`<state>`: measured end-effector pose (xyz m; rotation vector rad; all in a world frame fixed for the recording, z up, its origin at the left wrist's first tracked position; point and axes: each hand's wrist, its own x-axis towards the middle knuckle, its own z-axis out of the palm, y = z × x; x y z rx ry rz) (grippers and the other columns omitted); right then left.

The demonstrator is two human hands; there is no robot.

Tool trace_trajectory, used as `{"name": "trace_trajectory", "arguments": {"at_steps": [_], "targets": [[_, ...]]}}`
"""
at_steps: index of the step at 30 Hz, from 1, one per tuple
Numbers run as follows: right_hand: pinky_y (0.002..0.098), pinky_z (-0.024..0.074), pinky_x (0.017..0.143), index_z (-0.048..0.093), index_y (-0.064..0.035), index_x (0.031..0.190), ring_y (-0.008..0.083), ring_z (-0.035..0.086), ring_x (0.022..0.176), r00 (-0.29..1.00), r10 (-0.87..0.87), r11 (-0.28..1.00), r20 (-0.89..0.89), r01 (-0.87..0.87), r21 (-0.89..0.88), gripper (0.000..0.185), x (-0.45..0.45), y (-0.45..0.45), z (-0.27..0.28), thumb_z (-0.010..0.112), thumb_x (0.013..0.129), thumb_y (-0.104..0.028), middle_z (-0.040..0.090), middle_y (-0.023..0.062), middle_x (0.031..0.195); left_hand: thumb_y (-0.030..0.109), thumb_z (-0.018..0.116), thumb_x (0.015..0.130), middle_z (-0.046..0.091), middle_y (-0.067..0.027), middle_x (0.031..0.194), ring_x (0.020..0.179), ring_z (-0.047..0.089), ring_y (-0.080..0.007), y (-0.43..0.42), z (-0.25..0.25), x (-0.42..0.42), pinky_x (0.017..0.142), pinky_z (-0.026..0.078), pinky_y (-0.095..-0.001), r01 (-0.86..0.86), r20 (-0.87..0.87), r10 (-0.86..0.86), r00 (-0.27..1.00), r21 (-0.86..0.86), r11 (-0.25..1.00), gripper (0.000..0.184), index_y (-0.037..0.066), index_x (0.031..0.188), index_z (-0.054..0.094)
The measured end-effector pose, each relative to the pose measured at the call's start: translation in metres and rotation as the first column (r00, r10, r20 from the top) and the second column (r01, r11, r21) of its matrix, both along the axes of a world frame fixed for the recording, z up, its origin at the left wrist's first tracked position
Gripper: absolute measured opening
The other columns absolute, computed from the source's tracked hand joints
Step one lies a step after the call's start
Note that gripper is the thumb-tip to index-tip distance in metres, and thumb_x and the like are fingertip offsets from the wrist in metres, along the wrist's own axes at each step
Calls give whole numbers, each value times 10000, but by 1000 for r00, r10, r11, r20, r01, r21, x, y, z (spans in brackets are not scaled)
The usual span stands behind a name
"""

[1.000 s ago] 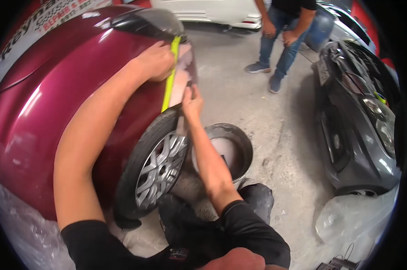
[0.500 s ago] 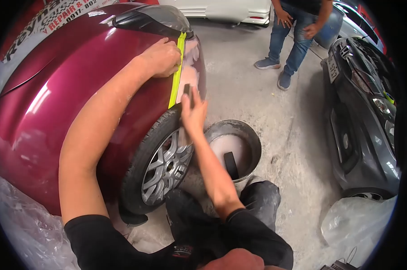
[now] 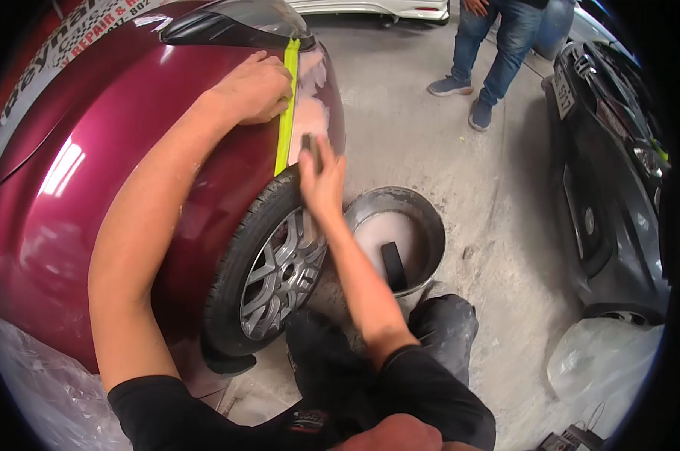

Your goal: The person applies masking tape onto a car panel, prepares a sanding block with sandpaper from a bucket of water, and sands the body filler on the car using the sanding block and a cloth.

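The left hand (image 3: 258, 90) rests half-curled on the maroon car (image 3: 140, 143), beside the yellow tape (image 3: 286, 120); whether it grips anything is unclear. The right hand (image 3: 324, 180) clasps a dark block (image 3: 307, 144) by the pale patch (image 3: 310, 111), above the wheel (image 3: 283, 274).

The front of the nearest car (image 3: 62, 240) is deep glossy maroon, streaked with white reflections. A lime-yellow strip of tape (image 3: 284, 139) borders a blotchy patch (image 3: 310, 113) of pale pink and off-white. The tyre (image 3: 228, 289) is black, the spoked wheel (image 3: 266, 272) silver-grey, and the held block (image 3: 307, 143) dark. Milky pinkish-grey liquid (image 3: 371, 231) fills the dark grey basin (image 3: 431, 225), with a black block (image 3: 393, 264) in it. The banner (image 3: 77, 41) carries black and red lettering with a chequered pattern on white; the jeans (image 3: 509, 49) are faded blue.
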<state>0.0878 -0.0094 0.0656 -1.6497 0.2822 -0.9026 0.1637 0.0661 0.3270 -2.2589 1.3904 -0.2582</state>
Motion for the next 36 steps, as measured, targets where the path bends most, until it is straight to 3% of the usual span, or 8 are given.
{"name": "trace_trajectory", "arguments": {"at_steps": [5,7,9,12,15,21,33,36], "targets": [[494,490,1002,602,-35,1443,486,611,1085,1000,-2,999,-24,3,49,597,49,-25,-20,664,982,-409,623,346,1149,237,722,909,703,-91,1306,1320,571,-290,-3,5,-4,1226,355,-521,-14,4,14,1000,25,1000,231,113,1084,807],[515,500,975,605,-76,1449,511,606,1074,994,50,999,-95,-50,7,574,-24,1,28,668,983,-404,550,324,1148,227,715,920,697,-88,1319,1331,566,-290,-3,6,-4,1233,347,-517,-17,17,17,1000,16,1000,233,107,1099,802],[521,499,970,602,-91,1447,508,605,1078,996,89,996,-6,-89,27,562,-40,14,26,667,983,-401,539,319,1134,222,711,926,693,-87,1327,1335,563,-289,-4,8,-10,1235,345,-516,-33,8,32,999,31,999,234,106,1108,800],[511,502,976,602,-92,1439,501,617,1074,998,-14,999,-63,16,32,566,21,-19,3,678,971,-400,586,318,1151,214,710,928,687,-85,1333,1339,560,-290,0,4,-3,1236,345,-513,2,15,-2,1000,0,1000,226,117,1111,798],[517,498,977,605,-96,1436,496,617,1087,986,49,995,-161,-34,98,581,39,-33,3,679,962,-422,594,314,1160,218,713,926,687,-84,1331,1339,560,-289,-2,7,-7,1234,347,-512,-11,-7,11,1000,-2,1000,222,122,1108,800],[476,489,938,623,-92,1443,452,578,1006,999,13,999,41,-11,-41,569,-52,30,13,754,933,-305,546,285,1097,228,716,925,692,-76,1327,1335,565,-286,-2,6,-4,1223,360,-511,-2,21,2,1000,16,1000,223,128,1106,801],[457,494,903,641,-14,1375,398,575,991,997,-64,993,53,69,-97,486,-28,20,44,735,951,-232,585,261,1046,239,702,932,702,-80,1310,1319,576,-281,0,3,-1,1207,376,-511,10,31,-11,999,26,1000,234,122,1103,812],[486,479,906,632,-51,1392,444,561,991,997,-54,997,50,56,-52,513,-16,9,52,746,934,-253,549,280,1054,230,698,933,701,-80,1310,1318,577,-282,-1,3,0,1207,376,-509,1,32,-2,999,28,1000,231,123,1104,810]]}}
